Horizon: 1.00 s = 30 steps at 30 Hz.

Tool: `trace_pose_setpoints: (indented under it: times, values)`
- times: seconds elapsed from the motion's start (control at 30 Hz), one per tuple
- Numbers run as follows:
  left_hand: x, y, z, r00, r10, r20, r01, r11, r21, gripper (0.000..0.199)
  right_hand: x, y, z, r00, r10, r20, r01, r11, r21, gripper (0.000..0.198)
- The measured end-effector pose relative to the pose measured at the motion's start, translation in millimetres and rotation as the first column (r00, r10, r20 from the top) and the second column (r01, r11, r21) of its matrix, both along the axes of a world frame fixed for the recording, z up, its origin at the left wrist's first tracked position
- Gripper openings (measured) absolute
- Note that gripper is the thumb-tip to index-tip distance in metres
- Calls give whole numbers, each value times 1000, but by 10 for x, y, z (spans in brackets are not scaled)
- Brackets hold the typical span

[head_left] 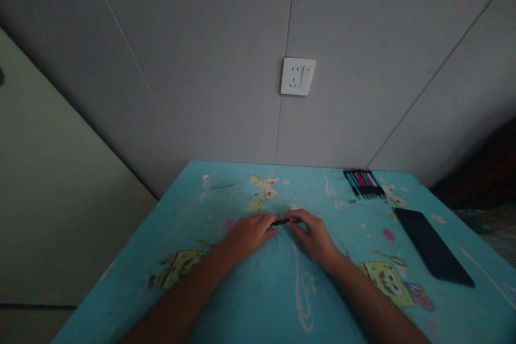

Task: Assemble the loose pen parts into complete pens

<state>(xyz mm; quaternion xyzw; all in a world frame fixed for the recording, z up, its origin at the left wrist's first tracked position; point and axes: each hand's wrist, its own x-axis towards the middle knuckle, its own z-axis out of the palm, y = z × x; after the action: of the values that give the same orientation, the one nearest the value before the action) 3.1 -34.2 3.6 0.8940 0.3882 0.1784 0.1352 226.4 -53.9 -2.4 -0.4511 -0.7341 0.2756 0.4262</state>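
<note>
A slim dark pen (pixel 280 222) lies crosswise between my two hands, just above or on the blue table cover. My left hand (pixel 250 234) is closed around its left end, the fingers hiding that part. At the other end, the thumb and fingertips of my right hand (pixel 313 234) pinch the tip. Only the short middle stretch of the pen shows, and its details are too small to make out.
A row of pens (pixel 364 184) in dark, blue, red and white lies at the table's back right. Nearer on the right is a flat black rectangular case or pad (pixel 433 247). The cartoon-printed table cover (pixel 258 290) reaches the grey wall, which carries a socket (pixel 298 76).
</note>
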Motion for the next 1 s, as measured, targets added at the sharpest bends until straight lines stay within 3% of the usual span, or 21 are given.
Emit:
trace_pose_setpoints:
  times: [0.13, 0.27, 0.37, 0.43, 0.5, 0.57, 0.63, 0.77, 1.0]
  values:
    - [-5, -10, 2, 998, 17, -59, -16, 1000, 18, 27, -66, -72, 30, 1000, 2, 11, -2, 1000, -28, 24]
    - [2, -5, -1, 996, -7, -86, 10, 999, 39, 28, -13, -35, 120, 991, 30, 133, -28, 999, -18, 25]
    - [5, -3, -17, 994, 62, -86, -59, 998, 33, 30, 304, 117, 172, 938, -231, 256, 203, 970, 132, 26]
    - [0, -5, -27, 983, 151, -101, -150, 988, 24, 33, 639, 220, 169, 797, -481, 367, 412, 876, 252, 28]
    - [-7, -5, -31, 978, 176, -113, -175, 984, 23, 33, 991, 282, 132, 587, -656, 474, 577, 750, 324, 30]
    - [-13, -2, -32, 984, 135, -113, -132, 991, 34, 31, 1278, 302, 69, 423, -714, 558, 665, 663, 344, 35]
    - [-15, 1, -29, 990, 95, -106, -90, 995, 53, 30, 1456, 303, -1, 335, -713, 616, 705, 624, 337, 37]
    - [-13, -13, 9, 994, 83, -72, -78, 995, 62, 29, 1548, 324, -99, 326, -679, 658, 725, 627, 287, 33]
    - [-4, -17, -9, 993, 87, -81, -90, 995, -36, 29, 1557, 361, -123, 340, -688, 641, 726, 625, 286, 32]
